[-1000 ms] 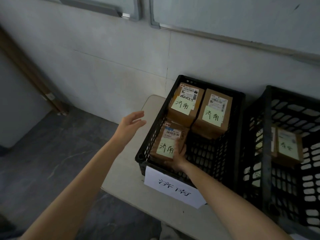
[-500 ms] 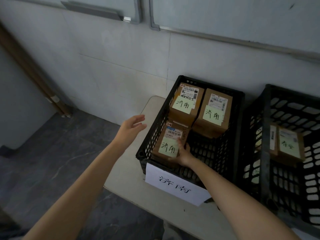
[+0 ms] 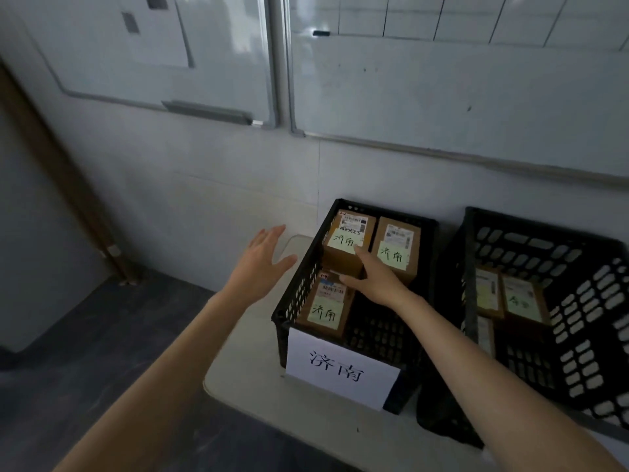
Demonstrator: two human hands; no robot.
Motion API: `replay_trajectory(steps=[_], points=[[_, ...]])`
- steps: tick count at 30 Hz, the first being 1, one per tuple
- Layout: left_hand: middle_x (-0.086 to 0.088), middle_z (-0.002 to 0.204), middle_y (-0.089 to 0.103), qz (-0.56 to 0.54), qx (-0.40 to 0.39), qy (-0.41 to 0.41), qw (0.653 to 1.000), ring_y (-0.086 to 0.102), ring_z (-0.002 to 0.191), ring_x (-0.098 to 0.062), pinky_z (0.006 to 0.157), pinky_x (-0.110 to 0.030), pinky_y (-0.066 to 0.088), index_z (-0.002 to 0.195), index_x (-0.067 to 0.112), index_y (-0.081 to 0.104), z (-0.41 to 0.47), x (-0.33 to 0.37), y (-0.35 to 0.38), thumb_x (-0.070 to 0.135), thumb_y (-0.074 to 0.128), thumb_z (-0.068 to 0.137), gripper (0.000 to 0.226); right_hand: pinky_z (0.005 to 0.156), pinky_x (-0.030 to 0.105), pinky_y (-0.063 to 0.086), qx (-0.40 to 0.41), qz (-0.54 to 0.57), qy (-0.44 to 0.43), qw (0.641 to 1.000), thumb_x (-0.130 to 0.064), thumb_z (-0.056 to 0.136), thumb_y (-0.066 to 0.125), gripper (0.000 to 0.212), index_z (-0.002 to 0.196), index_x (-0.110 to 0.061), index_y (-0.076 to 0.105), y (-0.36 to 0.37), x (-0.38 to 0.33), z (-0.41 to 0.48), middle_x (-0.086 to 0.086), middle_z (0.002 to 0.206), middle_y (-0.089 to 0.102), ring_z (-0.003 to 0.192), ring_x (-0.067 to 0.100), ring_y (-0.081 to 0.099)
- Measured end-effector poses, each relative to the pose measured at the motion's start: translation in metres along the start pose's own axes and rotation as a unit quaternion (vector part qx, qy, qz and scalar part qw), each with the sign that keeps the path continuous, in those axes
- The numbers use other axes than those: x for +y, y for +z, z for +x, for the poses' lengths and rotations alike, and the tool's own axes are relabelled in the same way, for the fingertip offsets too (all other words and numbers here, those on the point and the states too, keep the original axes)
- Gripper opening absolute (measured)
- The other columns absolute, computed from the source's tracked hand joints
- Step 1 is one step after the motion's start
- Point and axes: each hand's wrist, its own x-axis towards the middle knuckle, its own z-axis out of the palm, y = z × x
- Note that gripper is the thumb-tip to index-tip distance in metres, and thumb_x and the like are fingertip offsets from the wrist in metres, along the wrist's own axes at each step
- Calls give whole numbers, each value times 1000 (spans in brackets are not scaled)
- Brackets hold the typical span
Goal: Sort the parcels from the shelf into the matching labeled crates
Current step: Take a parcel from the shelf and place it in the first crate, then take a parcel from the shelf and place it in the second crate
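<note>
Setup here is a pale table with a rounded corner, pushed up against a light tiled wall. There's a dark stone-look floor off to the left and a brown wooden strip running up that side. Two boards hang above: the left whiteboard with a grey tray under it, and the right whiteboard, ruled with a grid near the top. Lighting's pretty dim.

Two black slotted crates sit side by side on the table. The left crate has a white paper label reading 济南 on its front. It holds three brown parcels, each with a green note in the same characters: the near parcel in the front-left corner, and the far-left parcel and far-right parcel together at the back. The right crate holds a few more boxes.

The right hand is down inside the left crate between the near and far-left parcels, thumb and forefinger stretched out, gripping nothing. The left hand hovers flat and spread just left of that crate, holding nothing.
</note>
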Motion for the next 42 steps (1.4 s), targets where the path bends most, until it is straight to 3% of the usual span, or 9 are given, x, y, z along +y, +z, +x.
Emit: replay_trajectory(steps=[5, 11, 14, 19, 24, 30, 34, 38, 42], points=[[5, 160, 14, 67, 44, -5, 997, 3, 148, -16, 120, -44, 12, 153, 23, 14, -42, 9, -28, 50, 46, 95, 72, 117, 47, 29, 30, -76, -100, 992, -47, 92, 60, 86, 156, -31, 5, -9, -51, -34, 2, 162, 14, 146, 23, 22], [5, 160, 14, 106, 118, -66, 985, 3, 148, -16, 119, -41, 9, 153, 23, 13, -123, 6, -68, 56, 46, 93, 76, 119, 48, 23, 14, -126, -221, 967, -52, 92, 57, 87, 156, -29, 4, 9, -114, -77, 0, 163, 7, 150, 20, 9], [4, 160, 13, 125, 163, -106, 973, 2, 148, -17, 120, -45, 9, 153, 22, 13, -182, 6, -88, 54, 48, 93, 77, 120, 42, 20, -14, -128, -282, 951, -50, 93, 57, 85, 157, -28, 5, 29, -142, -106, -1, 163, 8, 150, 18, 6], [6, 160, 13, 143, 234, -181, 944, 1, 148, -16, 120, -45, 9, 154, 25, 12, -302, 3, -100, 53, 51, 92, 79, 114, 35, 25, -47, -127, -376, 916, -46, 91, 61, 86, 156, -25, 9, 80, -174, -162, 5, 160, 18, 146, 21, 21], [2, 159, 19, 168, 296, -270, 901, 7, 148, -20, 118, -48, 16, 153, 22, 16, -436, -6, -107, 56, 53, 89, 82, 118, 39, 19, -124, -132, -447, 876, -56, 88, 59, 92, 156, -31, 3, 159, -209, -235, 3, 163, 13, 151, 21, 7], [2, 161, 12, 161, 362, -388, 832, 2, 148, -17, 120, -45, 6, 154, 23, 10, -579, 1, -120, 53, 50, 92, 79, 118, 36, 17, -220, -86, -540, 808, -52, 89, 61, 89, 156, -27, 8, 237, -258, -339, 2, 163, 16, 150, 20, 10], [1, 161, 14, 154, 404, -426, 794, 5, 148, -19, 119, -48, 12, 154, 19, 12, -662, 6, -127, 51, 51, 92, 80, 119, 46, 23, -297, -50, -578, 758, -51, 89, 62, 88, 156, -27, 11, 279, -284, -401, 2, 162, 18, 149, 23, 17], [1, 160, 17, 152, 454, -457, 750, 9, 148, -19, 119, -45, 15, 153, 21, 15, -731, 8, -132, 52, 54, 91, 80, 120, 44, 16, -323, -63, -609, 722, -54, 90, 58, 87, 156, -31, 6, 319, -308, -457, -5, 164, 7, 151, 18, 5], [-1, 159, 22, 158, 482, -496, 704, 15, 147, -21, 118, -47, 20, 152, 18, 17, -801, 8, -144, 48, 58, 90, 80, 120, 42, 16, -350, -59, -632, 688, -55, 90, 58, 87, 156, -32, 6, 366, -334, -517, -3, 164, 8, 151, 17, 5]])
